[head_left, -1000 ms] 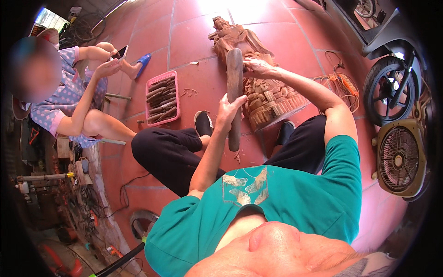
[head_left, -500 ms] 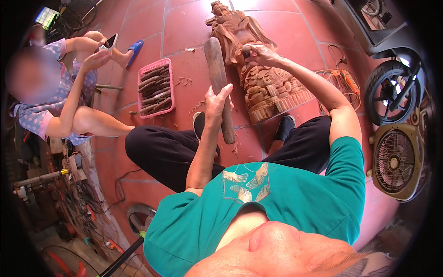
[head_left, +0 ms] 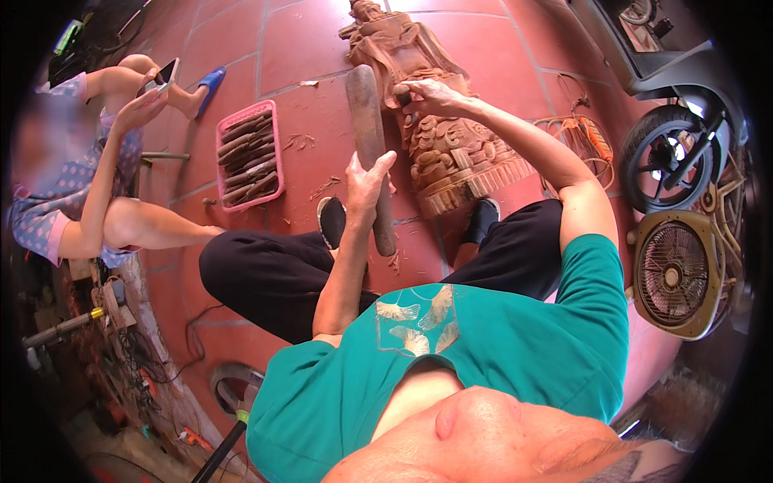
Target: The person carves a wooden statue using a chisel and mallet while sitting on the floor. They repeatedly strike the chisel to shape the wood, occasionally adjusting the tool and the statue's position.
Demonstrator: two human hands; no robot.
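Note:
My left hand (head_left: 369,181) is closed around a long wooden mallet (head_left: 367,113), gripping it below the middle, its thick end tilted up and away. The mallet stands apart from the carved wooden statue (head_left: 394,44), which lies on the floor in front of me with its base toward my feet. Over the middle of the statue, my right hand (head_left: 435,98) pinches a short dark tool (head_left: 404,98), a chisel by its look. Its blade is hidden, so contact with the wood cannot be made out.
A pink basket (head_left: 279,165) of wooden-handled tools stands left, near a seated person (head_left: 80,169) holding a phone (head_left: 167,72). Wood shavings (head_left: 322,189) lie on the tiles. To the right are an orange power tool (head_left: 594,138) with cord, a motorbike wheel (head_left: 664,157) and a fan (head_left: 675,274).
The whole view has shifted, so the statue, basket and person appear farther left. The dark tool's end has tipped left in my right hand. Both hands keep their grip.

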